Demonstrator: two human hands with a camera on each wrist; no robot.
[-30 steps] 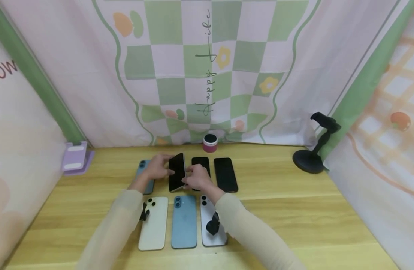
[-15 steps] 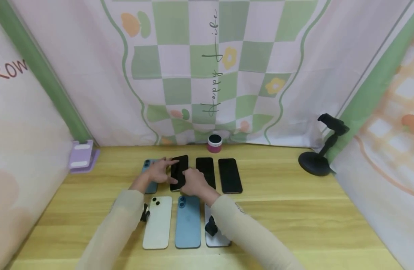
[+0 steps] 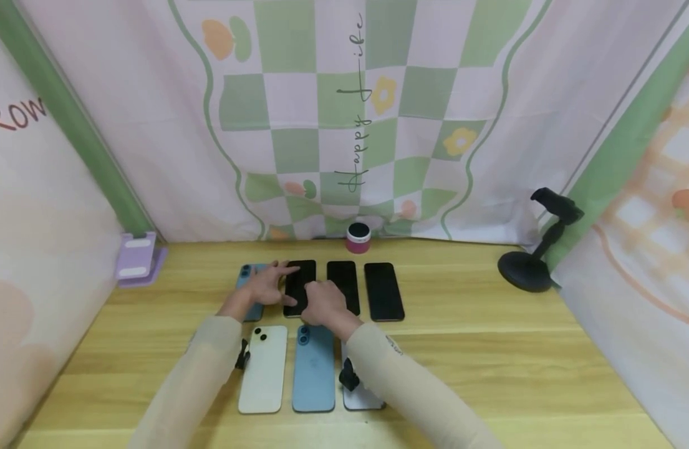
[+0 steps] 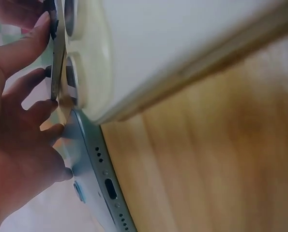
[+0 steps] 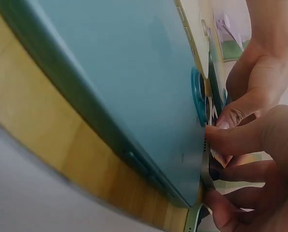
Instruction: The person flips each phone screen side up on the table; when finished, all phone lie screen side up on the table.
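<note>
A black-screened smartphone (image 3: 300,288) lies face up in the back row in the head view. My left hand (image 3: 267,284) touches its left side, with thumb and index finger spread over the screen. The curled fingers of my right hand (image 3: 324,302) hold its lower right edge; the right wrist view shows the thumb (image 5: 235,139) at the phone's bottom end. Under my left hand lies a blue smartphone (image 3: 257,312), partly hidden. Two more face-up smartphones, a middle one (image 3: 342,280) and a right one (image 3: 384,291), lie to the right.
In the front row, a cream smartphone (image 3: 264,374), a blue one (image 3: 313,377) and a pale lilac one (image 3: 362,399) lie back up beneath my forearms. A purple stand (image 3: 138,259), pink-and-white round item (image 3: 358,238) and black stand (image 3: 532,265) line the table's back.
The smartphone between my hands has gone from tilted up to flat on the table. My left fingers have spread over it, and my right hand has shifted to its lower right edge.
</note>
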